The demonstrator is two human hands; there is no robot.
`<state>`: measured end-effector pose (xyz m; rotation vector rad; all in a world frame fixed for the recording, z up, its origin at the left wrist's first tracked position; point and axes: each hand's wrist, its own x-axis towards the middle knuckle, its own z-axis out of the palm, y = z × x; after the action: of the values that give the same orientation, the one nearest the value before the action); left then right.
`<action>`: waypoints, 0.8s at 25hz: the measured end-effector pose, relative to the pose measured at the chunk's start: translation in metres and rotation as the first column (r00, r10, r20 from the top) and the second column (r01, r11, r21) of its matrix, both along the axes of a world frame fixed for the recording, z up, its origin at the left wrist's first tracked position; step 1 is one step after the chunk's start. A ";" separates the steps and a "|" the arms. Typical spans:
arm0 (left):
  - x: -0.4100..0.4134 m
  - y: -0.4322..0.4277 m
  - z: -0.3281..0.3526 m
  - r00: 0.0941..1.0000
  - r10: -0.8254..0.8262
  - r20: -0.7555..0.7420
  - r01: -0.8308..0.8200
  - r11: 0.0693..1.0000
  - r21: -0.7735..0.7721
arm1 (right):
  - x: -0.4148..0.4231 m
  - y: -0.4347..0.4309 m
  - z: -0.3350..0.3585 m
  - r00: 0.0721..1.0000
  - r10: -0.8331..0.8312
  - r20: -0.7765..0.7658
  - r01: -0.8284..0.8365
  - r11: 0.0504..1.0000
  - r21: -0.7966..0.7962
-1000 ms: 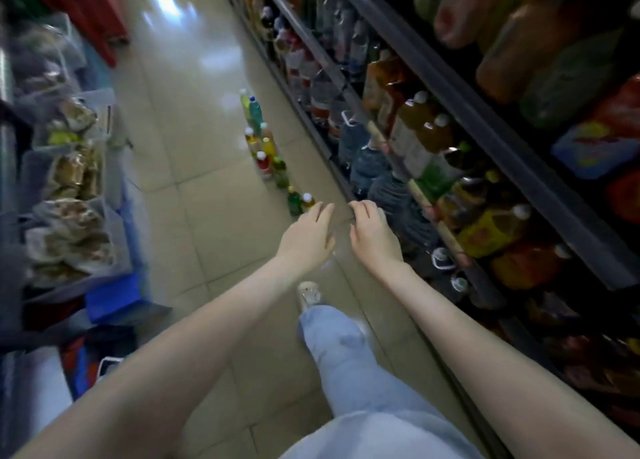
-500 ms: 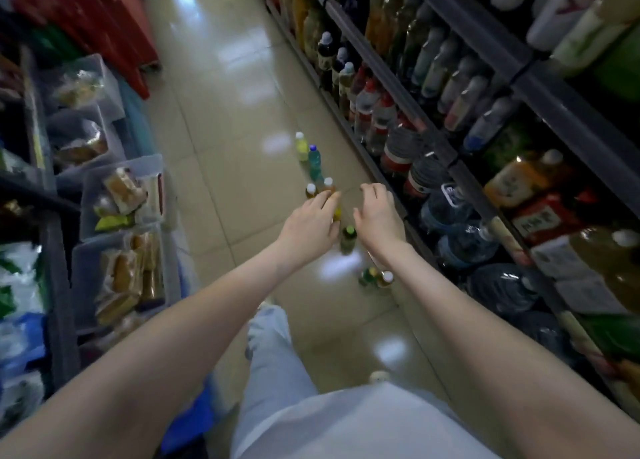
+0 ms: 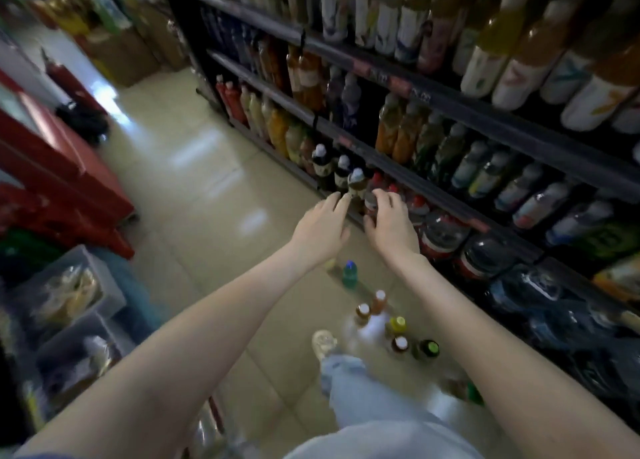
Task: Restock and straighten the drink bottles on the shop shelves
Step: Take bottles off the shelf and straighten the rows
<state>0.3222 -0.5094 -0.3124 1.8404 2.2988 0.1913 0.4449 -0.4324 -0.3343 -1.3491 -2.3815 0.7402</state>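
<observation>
Both hands reach forward side by side, the left hand [image 3: 320,230] and the right hand [image 3: 393,228], with fingers loosely spread and gripping nothing that shows. Their fingertips lie over the front row of bottles [image 3: 356,181] low in the shelves [image 3: 433,191] on the right of the aisle. The blur hides whether they touch a cap.

Nearer, on the tiled floor [image 3: 207,188] between the arms, stands a loose cluster of small drink bottles [image 3: 394,327]. A blue-capped green bottle [image 3: 349,274] stands a little farther off. All are upright and apparently not yet shelved.

The step looks like an approach to the low row, either to straighten it or to find a gap. The next move calls for a hand to drop to the floor bottles, close round one below its cap, and carry it right into a matching row.
</observation>
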 end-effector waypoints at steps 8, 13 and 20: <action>-0.224 0.162 0.031 0.993 -0.115 -0.005 0.114 0.981 0.160 | -0.227 0.152 0.041 0.967 -0.144 -0.211 0.154 0.988 0.031; -0.319 0.259 0.052 0.965 -0.262 -0.010 0.259 0.944 0.204 | -0.315 0.233 0.072 0.929 -0.268 -0.257 0.283 0.959 0.021; -0.447 0.398 0.074 0.911 -0.412 -0.034 0.409 0.886 0.218 | -0.403 0.353 0.083 0.761 -0.553 -0.339 0.552 0.826 -0.110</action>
<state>-0.1249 -0.1111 -0.2388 2.3768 1.8795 0.4055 0.0415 -0.0798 -0.2518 -1.6410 -1.5720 0.7280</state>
